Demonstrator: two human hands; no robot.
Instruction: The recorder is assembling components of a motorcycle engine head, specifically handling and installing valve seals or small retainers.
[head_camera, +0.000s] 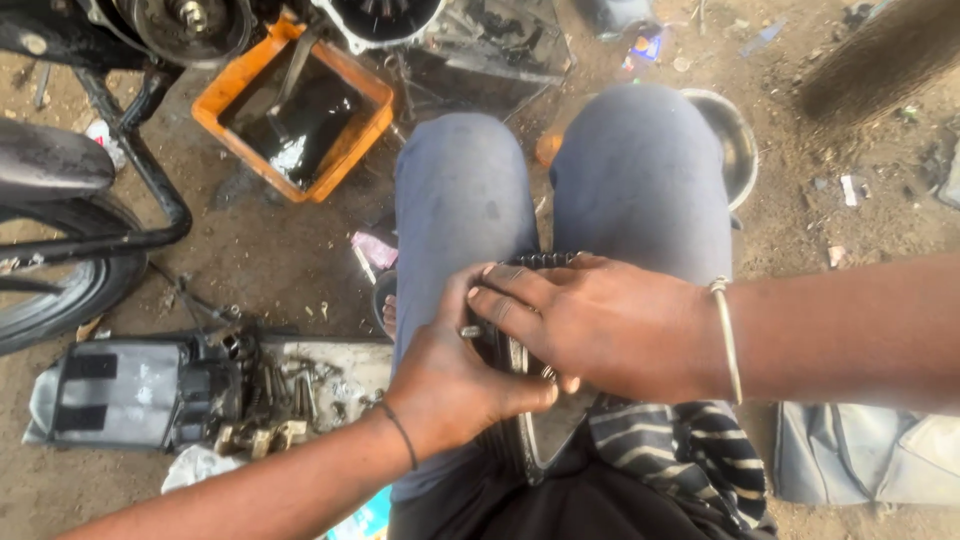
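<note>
Resting on the lap between both knees, finned engine part (535, 430) runs its long axis away from the body. Left hand (450, 375) clamps its near-left edge; right hand (590, 325) lies flat on top, fingers overlapping the left's.

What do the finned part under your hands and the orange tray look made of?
Finned part, held on the lap by the left hand and right hand: probably cast metal, dark and grimy, with ribbed fins and a dull grey edge. Orange tray: likely plastic, with a matte, even colour and thick rounded rim, holding black liquid.
</note>
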